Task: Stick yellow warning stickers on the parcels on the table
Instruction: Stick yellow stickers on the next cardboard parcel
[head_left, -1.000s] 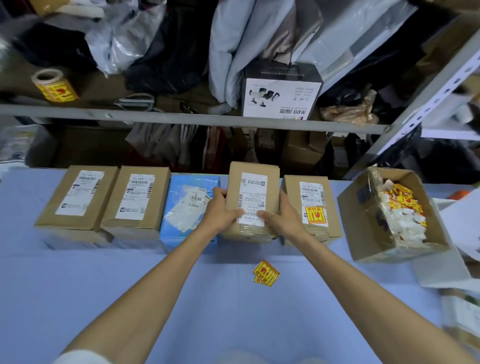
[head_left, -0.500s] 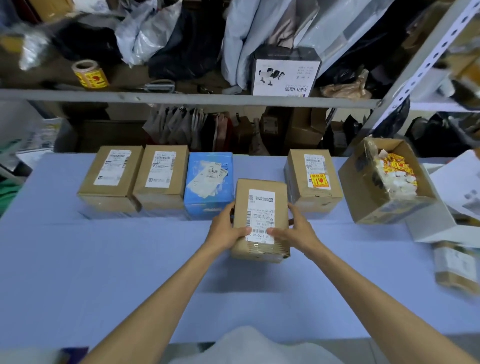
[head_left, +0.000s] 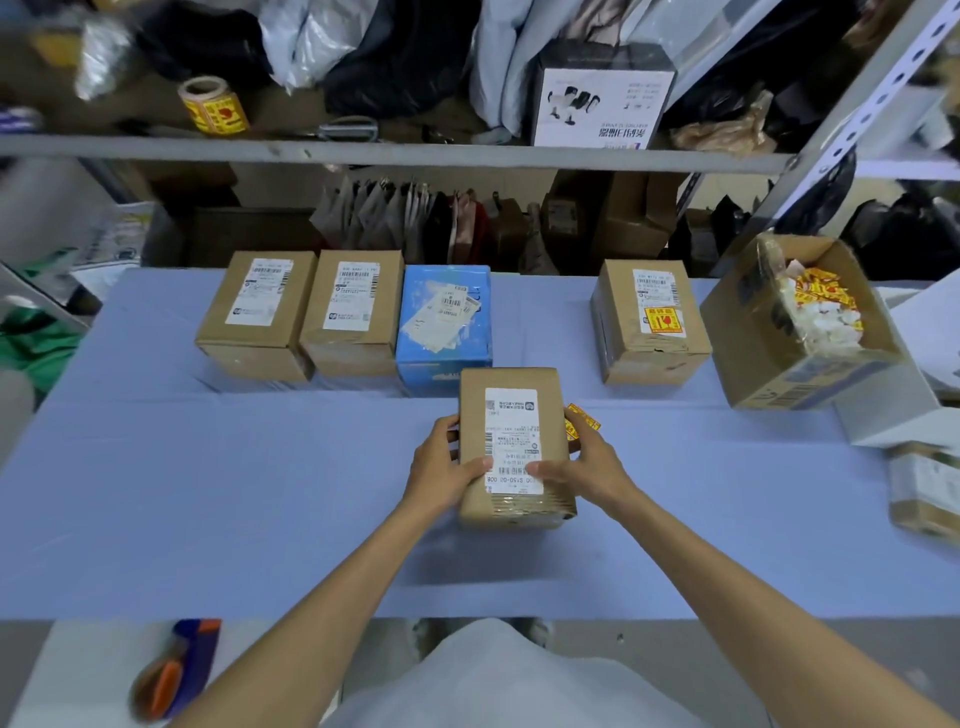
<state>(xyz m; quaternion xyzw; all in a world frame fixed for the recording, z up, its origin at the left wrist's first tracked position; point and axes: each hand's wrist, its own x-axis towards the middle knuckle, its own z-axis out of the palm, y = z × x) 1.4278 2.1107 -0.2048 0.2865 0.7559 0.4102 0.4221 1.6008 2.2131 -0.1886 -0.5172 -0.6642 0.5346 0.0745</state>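
A parcel-packing stockroom: labelled parcels (head_left: 257, 312) line the table (head_left: 208, 493) beyond the left hand (head_left: 441, 465), mailer bags (head_left: 311, 36) crowd the metal shelf (head_left: 395, 156).

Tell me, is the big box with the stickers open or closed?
Open. The cardboard box shows its inside: yellow stickers and white scraps lie in it.
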